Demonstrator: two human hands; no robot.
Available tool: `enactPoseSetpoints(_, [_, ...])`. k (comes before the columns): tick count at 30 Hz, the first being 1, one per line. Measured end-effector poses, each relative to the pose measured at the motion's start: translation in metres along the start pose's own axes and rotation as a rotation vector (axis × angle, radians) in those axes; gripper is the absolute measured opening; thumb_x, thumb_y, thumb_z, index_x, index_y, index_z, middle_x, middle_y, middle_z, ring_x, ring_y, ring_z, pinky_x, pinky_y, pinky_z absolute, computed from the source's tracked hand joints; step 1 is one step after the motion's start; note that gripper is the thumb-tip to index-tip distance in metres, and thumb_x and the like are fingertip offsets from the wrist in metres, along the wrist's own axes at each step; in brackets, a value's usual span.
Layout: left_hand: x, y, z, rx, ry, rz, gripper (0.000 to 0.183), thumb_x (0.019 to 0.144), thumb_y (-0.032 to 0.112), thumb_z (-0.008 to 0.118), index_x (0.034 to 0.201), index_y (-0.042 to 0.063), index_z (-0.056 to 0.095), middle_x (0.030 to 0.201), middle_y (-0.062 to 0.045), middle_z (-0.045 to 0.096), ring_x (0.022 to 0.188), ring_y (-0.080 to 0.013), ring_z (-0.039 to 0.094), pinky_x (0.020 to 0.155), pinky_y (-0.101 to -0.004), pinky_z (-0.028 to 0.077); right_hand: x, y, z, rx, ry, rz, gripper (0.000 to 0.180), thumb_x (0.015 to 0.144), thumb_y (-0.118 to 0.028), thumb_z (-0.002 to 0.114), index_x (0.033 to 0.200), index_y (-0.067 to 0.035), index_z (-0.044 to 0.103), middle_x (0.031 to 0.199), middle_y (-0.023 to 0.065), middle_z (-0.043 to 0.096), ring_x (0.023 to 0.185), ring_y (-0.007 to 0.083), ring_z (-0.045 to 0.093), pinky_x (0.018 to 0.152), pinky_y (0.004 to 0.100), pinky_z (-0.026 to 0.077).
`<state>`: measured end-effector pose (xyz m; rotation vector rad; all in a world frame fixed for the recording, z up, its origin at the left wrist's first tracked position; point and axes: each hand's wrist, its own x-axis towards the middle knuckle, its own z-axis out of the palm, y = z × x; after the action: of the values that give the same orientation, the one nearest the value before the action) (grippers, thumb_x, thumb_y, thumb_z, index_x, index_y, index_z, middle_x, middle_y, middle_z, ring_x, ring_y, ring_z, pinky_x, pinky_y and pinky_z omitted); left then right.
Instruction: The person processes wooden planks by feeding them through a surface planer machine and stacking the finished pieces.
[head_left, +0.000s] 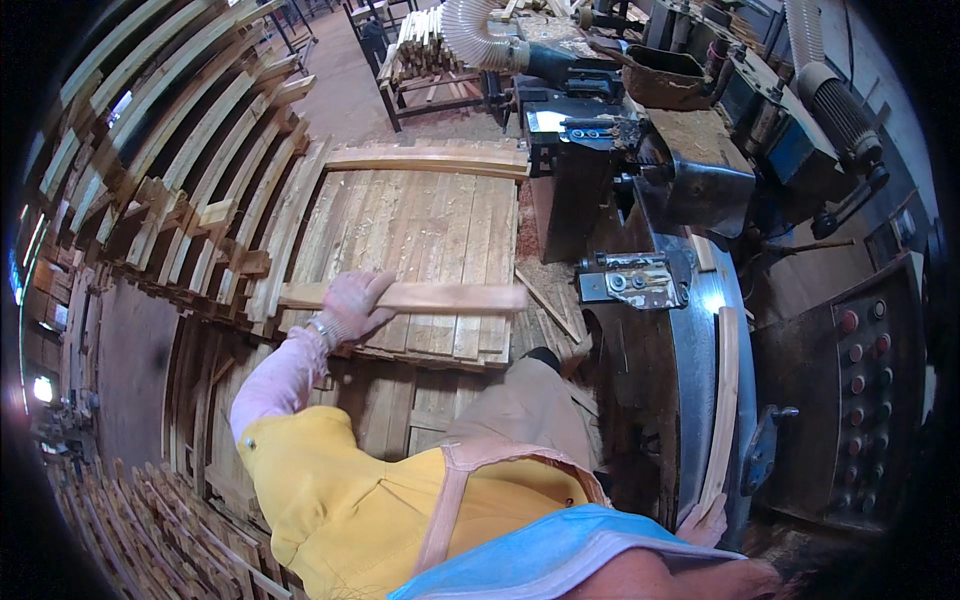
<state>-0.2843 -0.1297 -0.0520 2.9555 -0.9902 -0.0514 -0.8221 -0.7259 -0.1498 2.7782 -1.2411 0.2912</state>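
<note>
My left hand (354, 304) grips a wooden strip (457, 297) by its left part, held crosswise over a stack of flat boards (420, 225) strewn with shavings. At the lower right, my right hand (705, 523) is at the near end of another long wooden strip (721, 405). That strip lies lengthwise on the metal bed (694, 360) of a woodworking machine. Its far end points towards a short wood piece (702, 251) near the machine's metal hood (709, 191). The fingers of my right hand are partly hidden.
Stacked timber (202, 172) rises at the left. A control panel with buttons (862, 405) stands right of the machine bed. A metal guide block (634, 281) sits at the bed's left edge. Offcuts (555, 315) lie on the floor, and a ribbed hose (480, 34) hangs behind.
</note>
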Motion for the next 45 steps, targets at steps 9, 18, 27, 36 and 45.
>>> enactPoseSetpoints(9, [0.066,0.088,-0.013,-0.077,-0.039,0.009,0.07,0.093,0.05,0.069,0.147,0.007,0.055,0.13,-0.023,0.066,0.122,-0.0426,0.062,0.106,-0.0518,0.046,0.229,-0.14,0.041,0.086,0.218,-0.271,0.059,0.096,-0.034,0.07,0.146,-0.006,0.057,0.131,0.0221,0.066,0.121,0.0422,0.059,0.107,0.0531,0.046])
enactPoseSetpoints(18, [0.111,0.217,-0.002,-0.085,0.024,0.711,0.063,0.085,0.045,0.077,0.137,0.014,0.059,0.107,-0.01,0.069,0.101,-0.0309,0.069,0.086,-0.0469,0.053,0.203,-0.248,-0.084,0.873,-0.4,-0.825,0.06,0.081,-0.02,0.083,0.136,-0.002,0.066,0.144,0.0193,0.063,0.129,0.0341,0.064,0.109,0.042,0.052])
enactPoseSetpoints(27, [0.18,0.314,-0.037,-0.355,0.605,1.065,0.064,0.078,0.043,0.084,0.132,0.015,0.063,0.119,-0.009,0.067,0.109,-0.0301,0.065,0.094,-0.048,0.051,0.071,-0.126,-0.056,0.381,-0.125,-0.347,0.085,0.072,-0.016,0.087,0.15,-0.006,0.053,0.111,0.0198,0.068,0.103,0.0426,0.065,0.09,0.0516,0.052])
enactPoseSetpoints(36, [0.193,0.116,-0.018,-0.204,0.274,-0.053,0.065,0.09,0.045,0.075,0.143,0.011,0.058,0.144,-0.017,0.061,0.135,-0.0353,0.057,0.114,-0.0459,0.044,0.059,-0.067,-0.027,0.177,-0.075,0.019,0.076,0.09,-0.03,0.075,0.158,-0.011,0.048,0.126,0.0265,0.066,0.111,0.0465,0.062,0.097,0.0529,0.05])
enactPoseSetpoints(45, [0.171,0.023,0.007,0.025,0.325,-0.281,0.054,0.091,0.025,0.068,0.144,0.015,0.059,0.146,-0.014,0.059,0.137,-0.0338,0.055,0.116,-0.0436,0.043,0.271,-0.209,-0.022,0.464,-0.007,-0.015,0.069,0.097,-0.028,0.069,0.16,-0.014,0.045,0.146,0.0232,0.061,0.126,0.0432,0.062,0.11,0.0474,0.047])
